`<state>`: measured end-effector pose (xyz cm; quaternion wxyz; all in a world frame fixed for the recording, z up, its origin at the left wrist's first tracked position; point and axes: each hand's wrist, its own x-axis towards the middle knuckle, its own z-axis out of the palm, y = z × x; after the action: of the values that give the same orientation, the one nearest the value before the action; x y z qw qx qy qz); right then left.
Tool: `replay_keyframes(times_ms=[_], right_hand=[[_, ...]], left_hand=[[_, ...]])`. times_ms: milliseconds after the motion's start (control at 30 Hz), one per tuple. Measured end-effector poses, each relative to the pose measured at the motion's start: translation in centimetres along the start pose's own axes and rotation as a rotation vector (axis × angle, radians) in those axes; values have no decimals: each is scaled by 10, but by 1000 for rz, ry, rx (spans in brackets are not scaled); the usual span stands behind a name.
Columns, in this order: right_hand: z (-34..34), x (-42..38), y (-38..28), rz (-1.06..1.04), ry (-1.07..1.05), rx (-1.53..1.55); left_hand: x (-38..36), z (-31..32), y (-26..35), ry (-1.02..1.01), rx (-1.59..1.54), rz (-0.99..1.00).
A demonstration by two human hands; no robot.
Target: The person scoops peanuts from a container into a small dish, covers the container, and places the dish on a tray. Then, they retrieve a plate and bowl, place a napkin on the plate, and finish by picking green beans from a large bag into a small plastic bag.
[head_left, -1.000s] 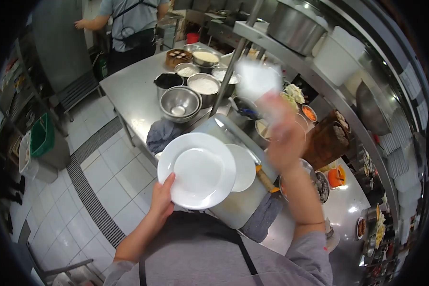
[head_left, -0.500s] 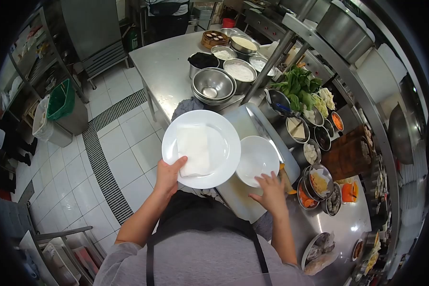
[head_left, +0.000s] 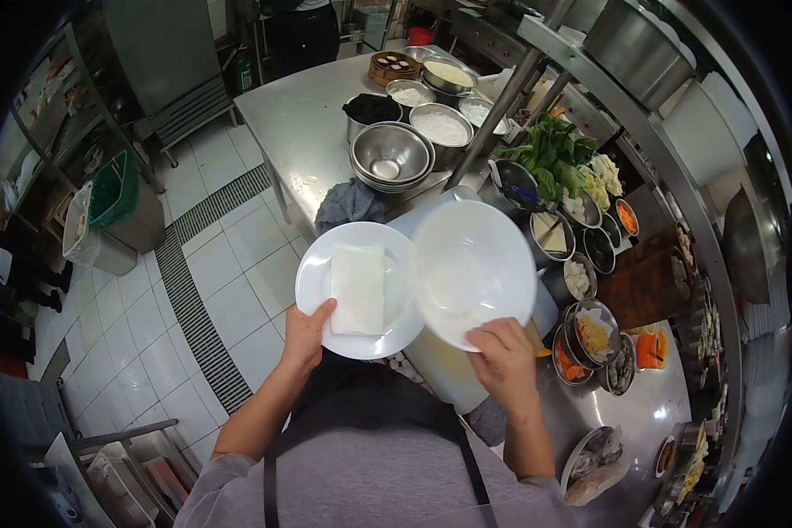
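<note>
My left hand [head_left: 306, 334] grips the near-left rim of a round white plate [head_left: 396, 304], its thumb on top. On that plate lies a folded white paper napkin [head_left: 358, 290], left of centre. My right hand [head_left: 506, 356] is closed on the lower rim of a white bowl [head_left: 473, 273], lifted and tilted so that its inside faces me. The bowl's left edge overlaps the plate's right side in this view. Beneath both is a pale cutting board [head_left: 444, 370], partly covered by the bowl.
Stacked steel bowls [head_left: 393, 157] and a grey cloth [head_left: 349, 206] lie beyond the plate. Leafy greens [head_left: 550, 157] and several ingredient bowls line the right, under a steel shelf post [head_left: 502, 110]. A person [head_left: 301, 35] stands past the table's far end. Bins [head_left: 114, 189] stand at left.
My right hand has closed on the white bowl's rim and raised it off the board, up toward me. The plate in my left hand has moved slightly down and left.
</note>
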<state>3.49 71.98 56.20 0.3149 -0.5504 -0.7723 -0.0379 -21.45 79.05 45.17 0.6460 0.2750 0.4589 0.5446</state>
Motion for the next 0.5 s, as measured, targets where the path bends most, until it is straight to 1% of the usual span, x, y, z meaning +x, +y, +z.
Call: replay_keyframes(times_ms=[67,100,167,200,267,300,367,400,467,500], right_hand=[[14,17,-14,-141,-60,135],[23,21,-20,-142,-56,136],[44,29,-28,-237,-173,148],[53,31,-30,-245,-173,155],[67,34,-33,-335,-310,56],[72,37,-34,-347,-314,63],[81,45,-37,-386,-433,3],[87,51,-39,-398,-432,10],[100,65,-43,-442,-306,34],[98,76,-48,-454,-294,36]], left_hand=[[0,5,-2,-20,47,-3],[1,5,-4,-21,50,1],[5,2,-10,24,-2,-27],[4,1,-8,33,-1,-21],[0,-2,-3,55,-183,-10],[0,-5,-3,67,-187,-4],[4,-13,0,146,-182,15],[7,-17,4,156,-183,24],[16,-24,13,207,-177,27],[25,-30,17,209,-176,44]])
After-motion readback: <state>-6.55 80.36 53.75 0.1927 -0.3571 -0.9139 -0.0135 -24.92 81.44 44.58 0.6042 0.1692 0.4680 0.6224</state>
